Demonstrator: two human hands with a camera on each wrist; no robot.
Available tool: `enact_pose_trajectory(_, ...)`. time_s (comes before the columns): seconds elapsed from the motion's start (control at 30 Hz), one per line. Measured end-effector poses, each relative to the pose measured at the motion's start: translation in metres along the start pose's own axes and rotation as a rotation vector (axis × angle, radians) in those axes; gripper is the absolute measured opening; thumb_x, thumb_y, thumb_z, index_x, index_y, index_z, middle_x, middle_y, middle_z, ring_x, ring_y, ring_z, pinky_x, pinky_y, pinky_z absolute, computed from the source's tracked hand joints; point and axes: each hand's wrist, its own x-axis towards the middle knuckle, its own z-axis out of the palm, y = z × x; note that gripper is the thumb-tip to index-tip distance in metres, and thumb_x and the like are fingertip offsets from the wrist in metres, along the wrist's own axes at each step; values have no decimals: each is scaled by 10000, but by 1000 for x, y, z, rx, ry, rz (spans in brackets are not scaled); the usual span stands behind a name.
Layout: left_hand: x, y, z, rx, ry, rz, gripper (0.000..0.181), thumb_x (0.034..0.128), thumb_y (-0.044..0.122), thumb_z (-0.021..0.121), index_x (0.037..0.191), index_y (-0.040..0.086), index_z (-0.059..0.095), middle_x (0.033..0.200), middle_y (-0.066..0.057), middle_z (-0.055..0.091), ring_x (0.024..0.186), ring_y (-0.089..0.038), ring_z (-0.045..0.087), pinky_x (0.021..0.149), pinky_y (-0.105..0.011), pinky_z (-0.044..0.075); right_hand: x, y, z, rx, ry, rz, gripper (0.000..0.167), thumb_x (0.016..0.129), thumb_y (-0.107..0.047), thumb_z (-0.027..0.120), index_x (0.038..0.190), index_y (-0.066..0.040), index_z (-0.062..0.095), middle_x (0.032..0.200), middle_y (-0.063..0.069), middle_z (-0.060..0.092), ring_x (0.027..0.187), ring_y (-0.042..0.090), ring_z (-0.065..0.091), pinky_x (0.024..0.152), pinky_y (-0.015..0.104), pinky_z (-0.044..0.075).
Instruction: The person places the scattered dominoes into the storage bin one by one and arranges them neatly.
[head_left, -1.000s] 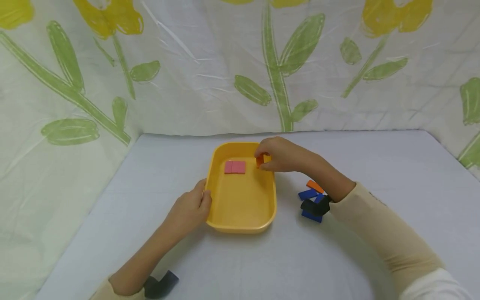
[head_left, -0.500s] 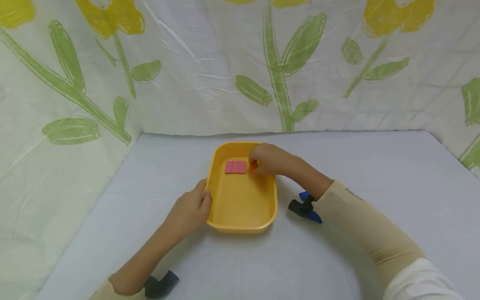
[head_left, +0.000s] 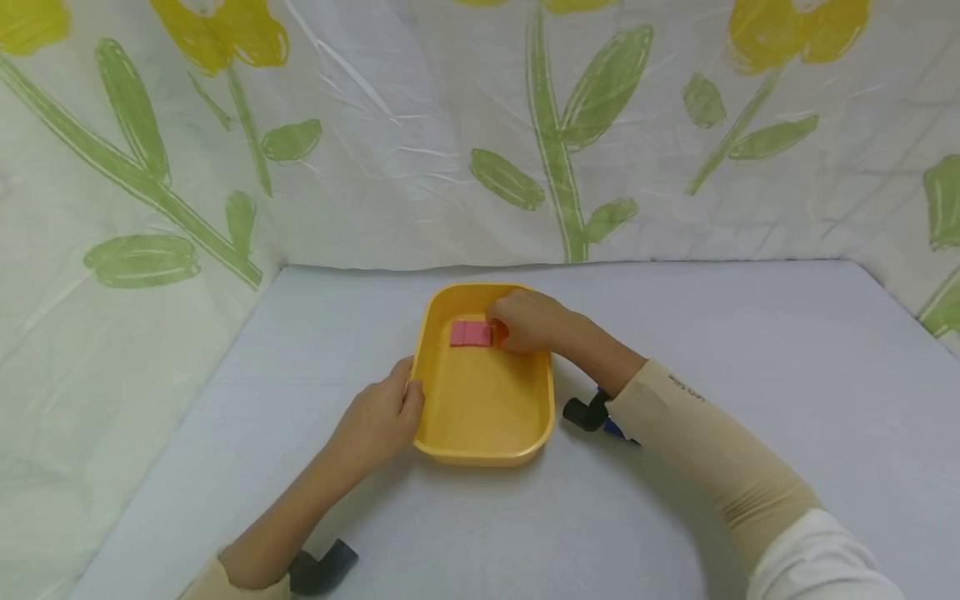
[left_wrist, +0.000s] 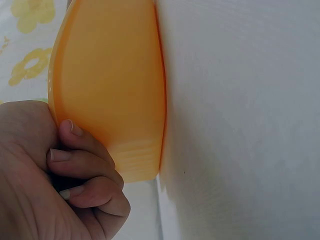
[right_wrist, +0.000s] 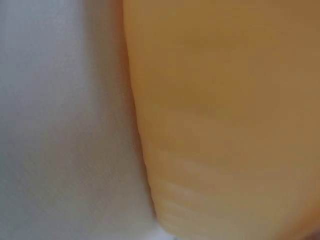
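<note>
A yellow plastic tray (head_left: 480, 457) stands on the white-covered table. My left hand (head_left: 384, 417) grips its left rim; in the left wrist view the fingers (left_wrist: 87, 162) curl against the outer wall. Inside, pink flat pieces (head_left: 470, 333) lie side by side near the far end. My right hand (head_left: 528, 321) reaches over the right rim and pinches an orange block (head_left: 501, 335) just right of the pink pieces. Whether the block touches the tray floor is hidden by the fingers. Only the tray's outer wall (right_wrist: 225, 120) and the cloth show in the right wrist view.
Blue blocks (head_left: 621, 430) lie on the table right of the tray, mostly hidden under my right forearm and its black wrist strap (head_left: 587, 414). A flower-printed curtain (head_left: 420, 133) hangs behind the table's far edge.
My right hand has moved left and lower into the tray with the orange block, up beside the pink pieces. The forearm now covers more of the loose blocks. My left hand keeps its place.
</note>
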Motion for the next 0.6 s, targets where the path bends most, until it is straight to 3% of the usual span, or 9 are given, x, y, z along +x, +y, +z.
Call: enact_pose_trajectory(0.6,1,-2,2,-5,6,0,446,1030,164,413,1431,-32,435,640,-25,497,538,-164,461,525,-328,421,4,-1,0,28,21,3,95,836,-90,735,886,-35,677,732,22,526,723,206,494,691,318,401)
